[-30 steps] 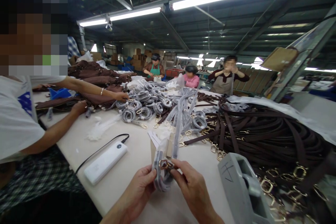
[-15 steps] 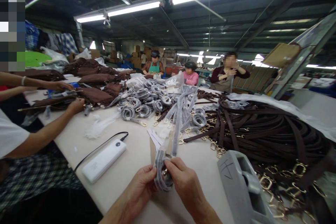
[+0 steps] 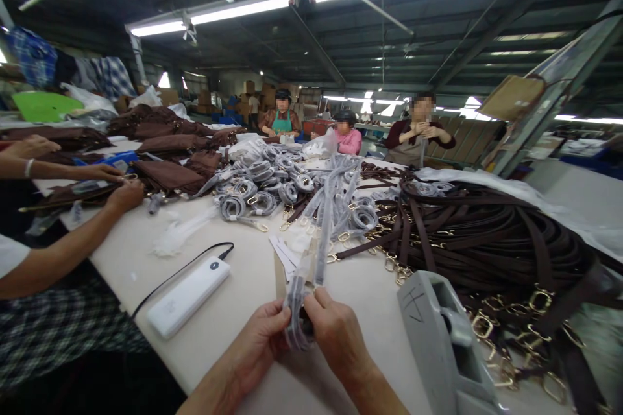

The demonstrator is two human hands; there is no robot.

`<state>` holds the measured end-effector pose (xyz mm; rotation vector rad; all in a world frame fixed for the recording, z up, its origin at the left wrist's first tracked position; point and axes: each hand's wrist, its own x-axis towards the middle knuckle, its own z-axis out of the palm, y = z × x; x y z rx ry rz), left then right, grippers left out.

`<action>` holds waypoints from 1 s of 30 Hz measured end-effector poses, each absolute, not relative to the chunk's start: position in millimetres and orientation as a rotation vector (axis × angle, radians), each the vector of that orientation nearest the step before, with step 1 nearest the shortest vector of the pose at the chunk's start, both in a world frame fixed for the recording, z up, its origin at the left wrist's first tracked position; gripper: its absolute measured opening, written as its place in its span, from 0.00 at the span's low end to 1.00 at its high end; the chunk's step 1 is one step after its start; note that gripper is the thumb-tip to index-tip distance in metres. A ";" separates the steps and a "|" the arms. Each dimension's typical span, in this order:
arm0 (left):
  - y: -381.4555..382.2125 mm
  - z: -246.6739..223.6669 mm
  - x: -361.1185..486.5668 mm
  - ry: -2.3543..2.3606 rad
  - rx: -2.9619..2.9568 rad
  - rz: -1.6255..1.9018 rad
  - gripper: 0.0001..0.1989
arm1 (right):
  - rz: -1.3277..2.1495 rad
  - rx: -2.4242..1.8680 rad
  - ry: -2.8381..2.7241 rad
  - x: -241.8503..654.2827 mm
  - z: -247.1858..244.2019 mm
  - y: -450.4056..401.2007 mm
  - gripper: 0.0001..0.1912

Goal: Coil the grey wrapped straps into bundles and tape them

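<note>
Between my hands is a plastic-wrapped strap (image 3: pixel 298 311), partly wound into a coil. My left hand (image 3: pixel 267 331) grips the coil's left side, thumb on top. On the right side, the fingers of my right hand (image 3: pixel 335 331) are closed on the same strap, where its loose length (image 3: pixel 323 233) runs away from me toward the pile. My fingers hide part of the coil's inside. White paper strips (image 3: pixel 283 256) lie on the table (image 3: pixel 253 272) just beyond the coil. Farther off is a heap of wrapped, coiled straps (image 3: pixel 263 188) with gold-coloured clasps.
A white power bank (image 3: pixel 189 298) with a black cable lies to the left. At right are a grey tape dispenser (image 3: pixel 438 337) and a large pile of dark brown straps (image 3: pixel 506 227). A co-worker's hands (image 3: pixel 124 188) handle brown bags (image 3: pixel 170 175) at left. Other people sit or stand beyond.
The view has shifted slightly right. My hands still hold the coil, and the metal piece seen in it earlier is now hidden. The co-worker's hands at left have come together.
</note>
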<state>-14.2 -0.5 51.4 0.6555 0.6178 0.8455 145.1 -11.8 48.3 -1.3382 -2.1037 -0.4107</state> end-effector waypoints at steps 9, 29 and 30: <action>-2.1 51.1 -15.6 0.587 0.648 0.804 0.23 | -0.286 -1.369 -2.064 139.5 46.5 -12.1 0.15; 10.1 33.7 -21.0 0.432 0.619 0.830 0.24 | 0.402 -1.025 -1.981 143.2 42.6 -2.5 0.10; 12.5 33.6 -21.6 0.435 0.660 0.830 0.24 | 0.424 -1.052 -1.962 143.8 41.1 0.0 0.10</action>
